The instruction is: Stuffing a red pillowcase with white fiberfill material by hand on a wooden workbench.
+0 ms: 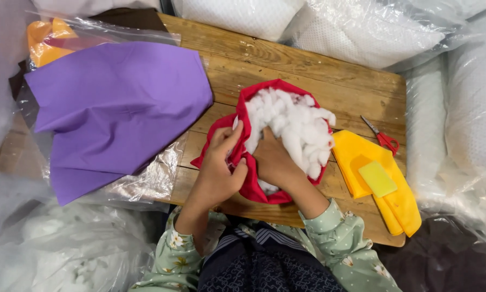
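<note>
A red fabric cover is lying at the middle of the wooden desk, bulging with white stuffing. The left hand is pinching the cover's near-left edge between closed fingers. The right hand is pressing into the stuffing, fingers buried, so its spread cannot be told. Purple cloth is lying to the left; folded yellow cloth and red-handled scissors are sitting to the right.
</note>
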